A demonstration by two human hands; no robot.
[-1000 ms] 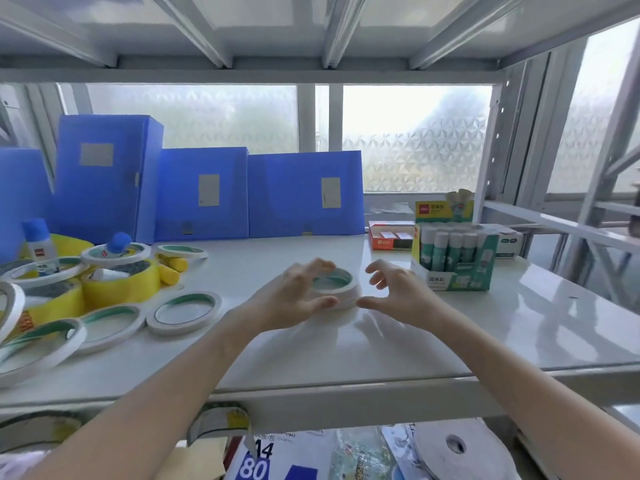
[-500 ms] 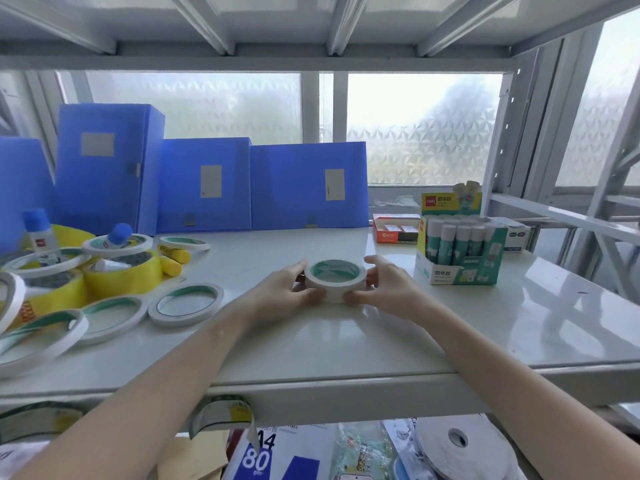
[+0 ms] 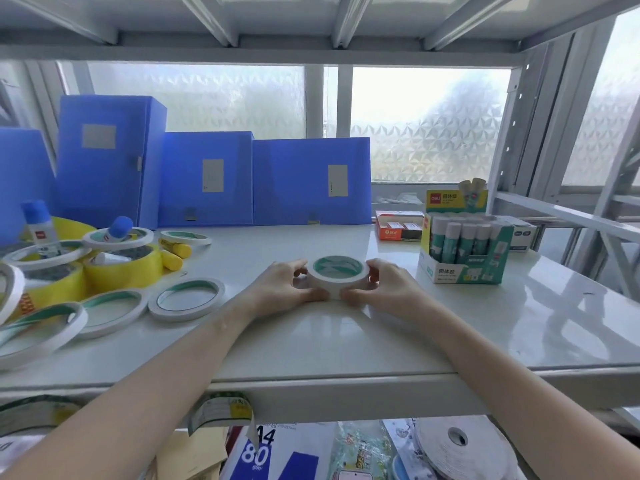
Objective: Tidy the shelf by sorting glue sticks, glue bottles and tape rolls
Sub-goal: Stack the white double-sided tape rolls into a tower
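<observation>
White stack of tape rolls (image 3: 337, 276) with green cores sits mid-shelf on the white shelf board (image 3: 450, 334), held from both sides. Left hand (image 3: 287, 285) grips the stack's left edge, fingers curled round it, thumb at the front. Right hand (image 3: 389, 289) mirrors it on the right edge, fingers wrapped round the back, thumb low at the front. Stack rests on the board, upright, roll faces up.

Left of the hands: thin white tape rings lie flat, one (image 3: 187, 299) nearest, another (image 3: 112, 310) just beside it, a bigger one (image 3: 38, 332) at the front left. Behind them, wide yellow tape rolls (image 3: 124, 268) with more white rings on top. Blue-capped glue bottle (image 3: 38, 223) stands upright at far left; a second glue bottle (image 3: 117, 228) lies tilted on a ring. Two yellow glue sticks (image 3: 175, 252) lie beside the yellow rolls.

Right of the hands: green display box of glue sticks (image 3: 465, 252), sticks upright, well apart from the stack. Orange box (image 3: 398, 226) behind it. Blue file boxes (image 3: 207, 178) line the back against the frosted window.
</observation>
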